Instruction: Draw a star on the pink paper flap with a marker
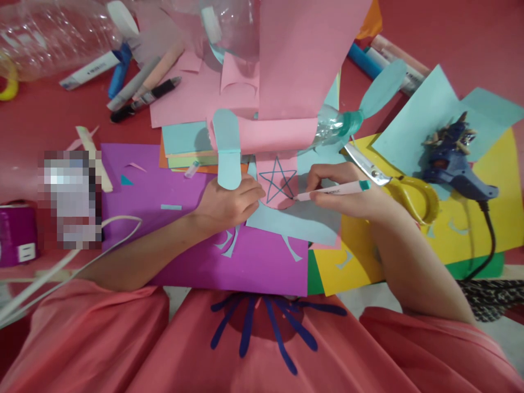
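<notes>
In my right hand (339, 188) is a white marker (331, 191) with a green end, its tip touching the lower right point of a star drawn in dark teal lines on a pink paper flap (282, 199). My left hand (235, 202) is closed at the left edge of that flap; its fingertips grip the paper there. Above the flap lies a plastic bottle (327, 128) wrapped in pink paper (278, 135), with a rounded light blue paper strip (228, 147) on its left end and a blue paper oval (385, 87) at its green cap. Light blue paper (303, 224) lies beneath the flap.
Yellow-handled scissors (413, 199) and a blue glue gun (454, 169) with its cord lie at right. Purple paper (262, 267) and yellow paper (487, 224) cover the front. Clear bottles (61, 38), markers (90, 71) and a black pen (145, 100) lie at upper left. A white cable (53, 278) crosses at left.
</notes>
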Tool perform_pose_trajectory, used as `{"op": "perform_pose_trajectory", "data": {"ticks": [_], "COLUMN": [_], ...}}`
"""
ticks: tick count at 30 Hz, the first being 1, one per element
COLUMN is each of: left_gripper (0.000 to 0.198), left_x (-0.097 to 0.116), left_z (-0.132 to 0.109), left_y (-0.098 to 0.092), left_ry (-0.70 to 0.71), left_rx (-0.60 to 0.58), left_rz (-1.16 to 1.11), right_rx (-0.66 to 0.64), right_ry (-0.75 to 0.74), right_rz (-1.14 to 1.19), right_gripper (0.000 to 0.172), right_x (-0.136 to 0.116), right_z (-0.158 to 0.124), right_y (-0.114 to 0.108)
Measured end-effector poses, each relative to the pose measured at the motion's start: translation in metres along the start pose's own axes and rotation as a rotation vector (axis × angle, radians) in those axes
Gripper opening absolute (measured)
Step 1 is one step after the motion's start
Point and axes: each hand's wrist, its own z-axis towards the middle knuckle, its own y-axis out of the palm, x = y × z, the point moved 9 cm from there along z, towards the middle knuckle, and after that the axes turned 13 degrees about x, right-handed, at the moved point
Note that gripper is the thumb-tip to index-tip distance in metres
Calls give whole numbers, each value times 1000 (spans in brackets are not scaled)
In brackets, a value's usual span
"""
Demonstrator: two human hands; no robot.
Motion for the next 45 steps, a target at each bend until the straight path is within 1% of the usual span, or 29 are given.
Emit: {"op": "perform_pose_trajectory", "data": {"ticks": [4,9,14,16,18,20,22,23,25,27,30,34,40,45], "left_gripper": [24,22,20,20,21,23,24,25,26,26,26,28,27,29], "left_x": [0,-1,-1,-1,-1,-1,-1,0,1,1,1,2,2,3], "left_z": [0,0,0,0,1,1,2,2,2,2,1,0,-2,-4], "left_y": [-1,-2,-3,-2,-2,-1,-2,-2,-2,-2,-2,1,-1,1], "left_ry": [2,-8,-9,-7,-8,-13,-12,-7,4,11,13,37,55,68], "left_rx": [4,7,19,16,5,-1,4,9,18,19,18,-4,7,-33], "left_rz": [4,-16,-33,-31,-25,-21,-16,-14,-4,2,8,35,4,-3], "right_rx": [7,7,29,99,231,344,393,395,396,395,401,405,398,434], "right_ry": [20,74,81,63,35,17,12,13,34,64,46,-6,2,-23], "right_rz": [-4,-17,33,111,241,376,462,482,465,397,334,297,278,213], "right_gripper": [13,20,18,14,11,13,14,14,15,15,12,13,10,14], "right_x": [3,6,9,12,15,19,20,20,17,15,10,10,16,14], "right_z": [-1,-2,-2,1,3,5,7,7,6,4,-2,-8,-10,-13], "right_y": [-2,-2,-4,-11,-23,-31,-30,-26,-16,-6,2,4,6,3]}}
